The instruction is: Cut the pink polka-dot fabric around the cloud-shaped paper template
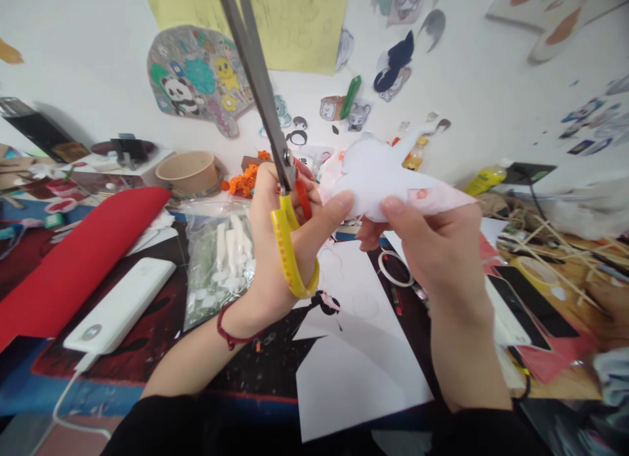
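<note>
Cluttered table (pixel 147 325) below, and both hands are up over its middle: the left hand (pixel 280 246) grips the yellow-handled scissors (pixel 275 148), blades pointing up and away. The right hand (pixel 432 246) pinches the white paper cutout (pixel 388 174) between thumb and fingers, just right of the scissors; I'd say that thin paper could tear or slip, with 2 hands crowded so close.

A cluttered table (pixel 147 371) with a dark patterned top carries a red foam sheet (pixel 73 259) at the left, a white power bank (pixel 120 305) near it, a clear plastic bag (pixel 219 259) of white pieces, white paper sheets (pixel 354 371) in the middle, a tape ring (pixel 396 267), and a paper bowl (pixel 189 172) farther back.
</note>
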`<state>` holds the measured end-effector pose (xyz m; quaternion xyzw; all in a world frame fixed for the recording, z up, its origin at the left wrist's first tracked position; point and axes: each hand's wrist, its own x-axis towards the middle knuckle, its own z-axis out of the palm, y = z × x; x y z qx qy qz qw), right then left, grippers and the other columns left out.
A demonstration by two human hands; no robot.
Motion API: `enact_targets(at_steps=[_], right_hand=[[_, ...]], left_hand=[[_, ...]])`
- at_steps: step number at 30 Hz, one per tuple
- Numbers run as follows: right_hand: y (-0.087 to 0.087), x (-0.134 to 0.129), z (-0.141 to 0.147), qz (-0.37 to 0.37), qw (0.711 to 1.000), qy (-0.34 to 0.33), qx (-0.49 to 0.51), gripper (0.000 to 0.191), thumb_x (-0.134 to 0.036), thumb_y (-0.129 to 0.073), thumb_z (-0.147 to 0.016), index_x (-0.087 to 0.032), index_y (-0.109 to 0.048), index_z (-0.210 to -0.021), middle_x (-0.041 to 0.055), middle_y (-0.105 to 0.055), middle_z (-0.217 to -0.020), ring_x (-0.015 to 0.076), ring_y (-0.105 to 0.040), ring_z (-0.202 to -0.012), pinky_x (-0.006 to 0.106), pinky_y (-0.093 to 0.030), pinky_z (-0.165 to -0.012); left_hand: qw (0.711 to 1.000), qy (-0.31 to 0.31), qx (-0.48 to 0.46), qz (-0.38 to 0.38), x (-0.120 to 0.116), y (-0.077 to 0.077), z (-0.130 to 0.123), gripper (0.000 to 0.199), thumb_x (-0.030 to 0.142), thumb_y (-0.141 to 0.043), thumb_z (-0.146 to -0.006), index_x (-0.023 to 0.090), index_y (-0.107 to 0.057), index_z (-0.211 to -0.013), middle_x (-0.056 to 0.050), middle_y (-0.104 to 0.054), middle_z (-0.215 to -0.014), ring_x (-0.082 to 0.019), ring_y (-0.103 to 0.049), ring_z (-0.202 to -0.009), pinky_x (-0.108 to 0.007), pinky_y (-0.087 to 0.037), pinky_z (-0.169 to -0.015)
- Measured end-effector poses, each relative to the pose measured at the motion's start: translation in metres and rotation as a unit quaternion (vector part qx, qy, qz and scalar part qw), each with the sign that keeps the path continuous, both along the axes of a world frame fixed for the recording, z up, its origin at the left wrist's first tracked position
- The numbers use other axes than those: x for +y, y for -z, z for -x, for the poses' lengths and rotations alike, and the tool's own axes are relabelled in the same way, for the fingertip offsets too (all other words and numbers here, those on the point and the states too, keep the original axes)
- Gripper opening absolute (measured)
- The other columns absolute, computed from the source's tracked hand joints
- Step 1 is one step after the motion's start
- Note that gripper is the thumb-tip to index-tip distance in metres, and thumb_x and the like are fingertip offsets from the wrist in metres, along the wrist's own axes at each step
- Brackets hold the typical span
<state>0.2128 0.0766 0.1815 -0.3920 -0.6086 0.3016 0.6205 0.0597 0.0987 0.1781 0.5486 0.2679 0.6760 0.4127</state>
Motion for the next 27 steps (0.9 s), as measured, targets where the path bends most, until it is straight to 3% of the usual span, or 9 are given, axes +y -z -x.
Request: enact_targets(at_steps=[4, 11, 17, 22, 27], right_hand=[[0.0014, 0.0011, -0.0019, 0.0, 1.0, -0.001, 0.013, 0.016, -0.032, -0.08, -0.083, -0.023, -0.075, -0.071, 0.0007, -0.071, -0.065, 0.0151, -0.065, -0.053, 0.03, -0.059, -0.048], [0.0005, 0.0002, -0.0032, 0.0, 1.0, -0.01, 0.029, 0.015, -0.023, -0.081, -0.081, -0.02, -0.076, -0.067, -0.0001, -0.071, -0.062, 0.0132, -0.065, -0.051, 0.027, -0.057, -0.048], [-0.0009, -0.002, -0.0094, 0.034, 0.999, -0.028, 0.02, 0.01, -0.02, -0.082, -0.081, -0.02, -0.077, -0.072, -0.0014, -0.072, -0.065, 0.0119, -0.067, -0.056, 0.024, -0.06, -0.053], [-0.0034, -0.0028, -0.0057, 0.04, 0.998, -0.027, 0.046, 0.018, -0.019, -0.081, -0.081, -0.018, -0.074, -0.065, -0.0005, -0.069, -0.059, 0.0109, -0.063, -0.049, 0.023, -0.055, -0.046], [-0.0065, -0.0047, -0.0029, 0.097, 0.984, -0.1, 0.111, 0.017, -0.018, -0.078, -0.082, -0.018, -0.073, -0.066, -0.0015, -0.065, -0.055, 0.0092, -0.059, -0.043, 0.02, -0.046, -0.039]], left_hand=[[1.0, -0.004, -0.02, 0.004, -0.0019, -0.0015, -0.0008, 0.038, 0.023, -0.084, -0.078, 0.024, -0.048, -0.088, 0.006, -0.049, -0.063, -0.009, -0.048, -0.053, -0.027, -0.038, -0.046], [0.999, 0.02, -0.035, 0.023, -0.0023, -0.0054, -0.0021, 0.046, 0.024, -0.088, -0.071, 0.023, -0.046, -0.087, 0.007, -0.049, -0.062, -0.008, -0.047, -0.051, -0.024, -0.036, -0.046], [0.999, 0.012, -0.034, -0.007, 0.0026, 0.0011, -0.0005, 0.041, 0.024, -0.085, -0.073, 0.023, -0.047, -0.087, 0.008, -0.045, -0.062, -0.009, -0.046, -0.053, -0.025, -0.035, -0.047], [1.0, 0.02, 0.001, 0.012, 0.0042, -0.0011, 0.002, 0.046, 0.031, -0.088, -0.072, 0.023, -0.044, -0.082, 0.007, -0.049, -0.064, -0.008, -0.045, -0.053, -0.024, -0.035, -0.047], [0.998, 0.053, 0.026, 0.022, 0.0071, 0.0004, 0.004, 0.039, 0.028, -0.084, -0.077, 0.022, -0.046, -0.079, 0.005, -0.048, -0.063, -0.007, -0.044, -0.051, -0.023, -0.033, -0.044]])
